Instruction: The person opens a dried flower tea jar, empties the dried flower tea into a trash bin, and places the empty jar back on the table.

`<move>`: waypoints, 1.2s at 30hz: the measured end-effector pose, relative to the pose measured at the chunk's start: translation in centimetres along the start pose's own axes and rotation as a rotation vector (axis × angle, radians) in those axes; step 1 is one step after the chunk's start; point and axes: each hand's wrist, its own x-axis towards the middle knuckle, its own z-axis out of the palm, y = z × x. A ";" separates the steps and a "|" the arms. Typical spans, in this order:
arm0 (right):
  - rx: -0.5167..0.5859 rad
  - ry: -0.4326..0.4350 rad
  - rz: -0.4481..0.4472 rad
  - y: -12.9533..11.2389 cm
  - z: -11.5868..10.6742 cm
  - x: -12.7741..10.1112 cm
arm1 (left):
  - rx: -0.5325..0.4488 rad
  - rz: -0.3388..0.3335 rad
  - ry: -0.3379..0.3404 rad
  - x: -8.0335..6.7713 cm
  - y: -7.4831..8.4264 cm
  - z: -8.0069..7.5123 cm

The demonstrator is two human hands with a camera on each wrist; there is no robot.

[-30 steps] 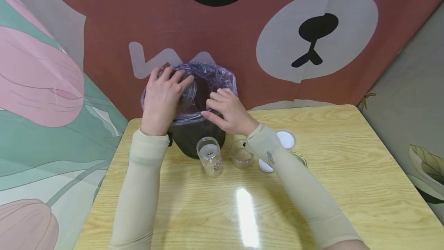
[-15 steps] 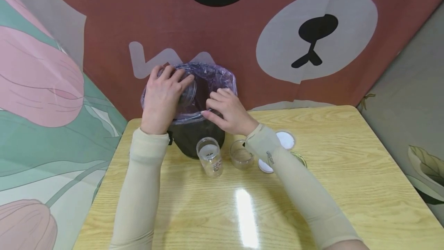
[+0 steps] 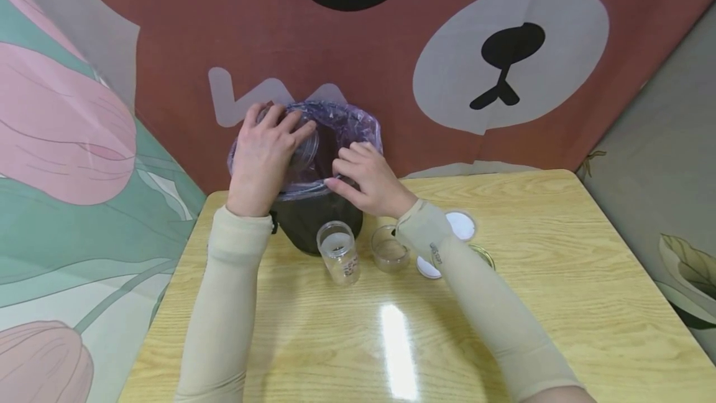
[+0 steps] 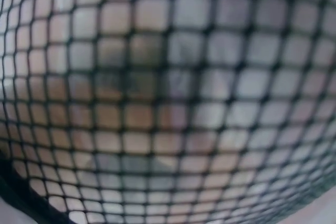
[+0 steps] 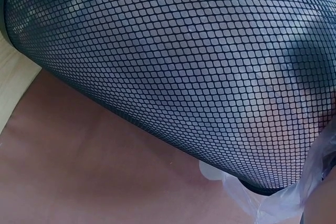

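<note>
Nothing has moved: left hand (image 3: 260, 157) still grips jar (image 3: 304, 149) tipped over bin (image 3: 313, 222), upper center; right hand (image 3: 366, 180) pinches liner (image 3: 358, 126).

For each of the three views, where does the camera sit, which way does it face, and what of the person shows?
Head: looks forward and down at the table; both sleeved arms show, left hand holding a jar over the bin, right hand at the liner rim.
Left wrist: pressed close to the bin's mesh, blurred; no hand visible.
Right wrist: faces the bin's mesh side, liner at the corner; no hand clearly visible.
Shared: all see the bin.
</note>
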 end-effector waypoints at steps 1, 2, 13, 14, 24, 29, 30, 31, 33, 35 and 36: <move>-0.002 -0.001 0.000 0.0 0.0 0.0 | 0.003 0.003 -0.004 0.0 0.0 0.0; -0.002 -0.002 0.000 0.0 0.0 0.0 | 0.004 0.006 -0.006 0.0 0.1 0.0; -0.005 0.003 -0.011 0.1 0.1 0.2 | 0.014 0.014 -0.012 -0.1 0.0 -0.1; -0.005 0.002 -0.011 0.1 0.1 0.2 | 0.015 0.015 -0.012 -0.1 -0.1 -0.1; -0.004 -0.005 -0.004 0.1 0.2 0.0 | 0.005 0.015 0.004 -0.2 -0.1 0.1; -0.010 0.000 -0.003 0.1 0.2 -0.1 | -0.004 0.010 0.019 -0.2 -0.1 0.2; -0.010 0.002 -0.003 0.1 0.2 -0.1 | -0.003 0.010 0.019 -0.2 -0.1 0.2; -0.009 0.003 -0.003 0.1 0.1 -0.1 | -0.001 0.010 0.019 -0.1 -0.1 0.2; -0.006 0.003 -0.003 0.1 0.1 0.0 | 0.003 0.010 0.017 -0.1 -0.1 0.2; -0.005 0.003 -0.003 0.0 0.1 0.0 | 0.009 0.010 0.014 -0.1 -0.1 0.2; -0.004 0.003 -0.003 0.0 0.1 0.0 | 0.012 0.010 0.012 -0.1 -0.1 0.2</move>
